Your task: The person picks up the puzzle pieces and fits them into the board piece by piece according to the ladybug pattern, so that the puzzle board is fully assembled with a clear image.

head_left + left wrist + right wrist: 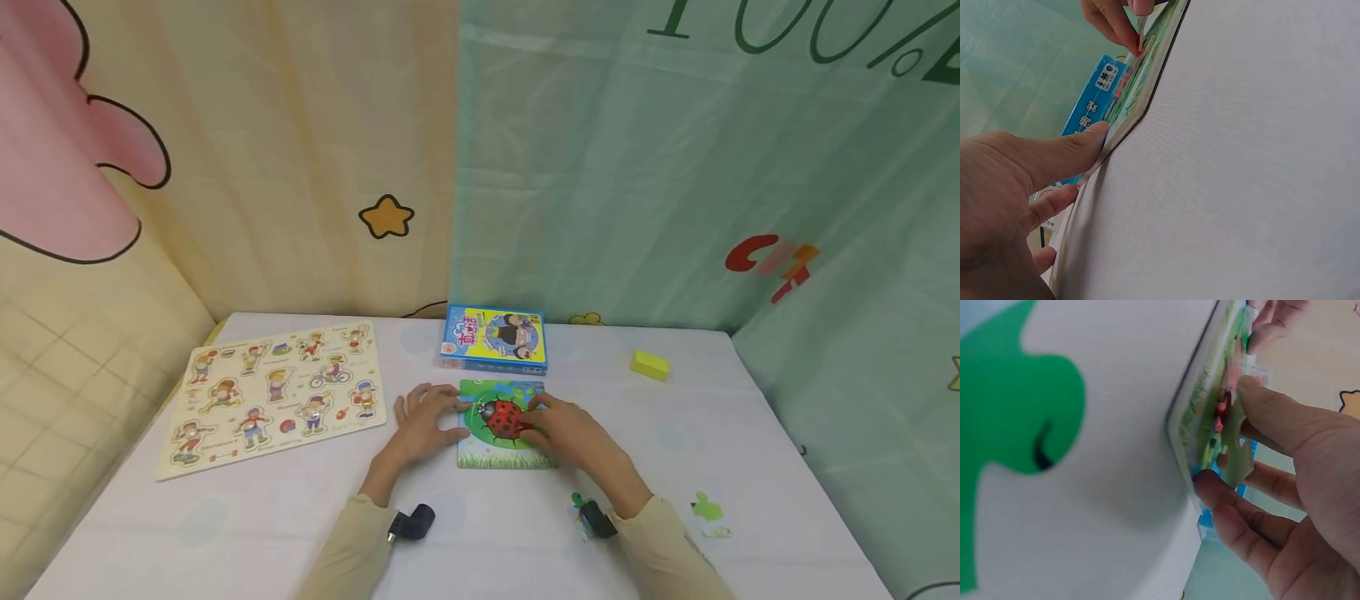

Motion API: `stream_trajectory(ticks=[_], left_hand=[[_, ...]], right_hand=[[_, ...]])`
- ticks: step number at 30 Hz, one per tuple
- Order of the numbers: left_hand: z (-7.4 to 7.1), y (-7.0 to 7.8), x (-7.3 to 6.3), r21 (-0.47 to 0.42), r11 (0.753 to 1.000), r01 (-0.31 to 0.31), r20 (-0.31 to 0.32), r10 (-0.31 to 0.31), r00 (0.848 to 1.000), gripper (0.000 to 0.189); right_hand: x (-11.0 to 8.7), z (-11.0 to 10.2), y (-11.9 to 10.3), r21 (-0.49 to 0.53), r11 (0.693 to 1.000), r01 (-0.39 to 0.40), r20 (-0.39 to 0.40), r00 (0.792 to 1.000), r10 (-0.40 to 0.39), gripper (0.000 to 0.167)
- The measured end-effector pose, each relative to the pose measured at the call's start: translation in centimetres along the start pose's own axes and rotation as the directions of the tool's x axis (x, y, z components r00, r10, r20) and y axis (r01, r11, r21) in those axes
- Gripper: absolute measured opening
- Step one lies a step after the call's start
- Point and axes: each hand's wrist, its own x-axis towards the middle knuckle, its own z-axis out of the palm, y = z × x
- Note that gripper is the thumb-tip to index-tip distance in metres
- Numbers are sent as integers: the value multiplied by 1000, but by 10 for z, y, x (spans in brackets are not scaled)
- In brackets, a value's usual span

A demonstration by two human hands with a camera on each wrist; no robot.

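A square ladybug jigsaw puzzle (472,457) lies in its tray at the middle of the table, with green grass along its near edge. My left hand (427,425) rests at the tray's left side, thumb and index finger spread along that edge. In the left wrist view the thumb (1079,153) lies straight against the rim. Over the puzzle's right part, my right hand (566,429) pinches a jigsaw piece (1235,444) between thumb and fingers. In the right wrist view its pale green side shows, tilted up from the puzzle.
Loose jigsaw pieces (708,510) lie at the right, one partly hidden beside the right wrist. Behind the puzzle sits a blue and yellow box (495,340). A wooden board with sports figures (273,454) is at the left, a yellow block (650,365) at the back right.
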Motion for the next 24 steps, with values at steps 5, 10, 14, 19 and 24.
stream_trajectory(ticks=[5, 10, 14, 19, 24], left_hand=[[1, 0, 0, -2, 1000, -9, -2, 9, 1000, 40], [1, 0, -1, -3, 1000, -6, -5, 6, 1000, 40], [1, -1, -1, -1, 1000, -5, -9, 5, 1000, 40], [0, 0, -2, -7, 1000, -3, -6, 3, 1000, 40], [0, 0, -2, -10, 1000, -10, -8, 9, 1000, 39]], right_hand=[[-1, -3, -3, -7, 1000, -24, 10, 1000, 24, 32], [2, -1, -6, -30, 998, -62, -15, 998, 61, 31], [5, -1, -7, -34, 996, -78, -31, 997, 77, 30], [6, 1, -7, -38, 996, -77, -44, 996, 76, 30], [8, 2, -6, -42, 996, -74, -60, 996, 72, 29]])
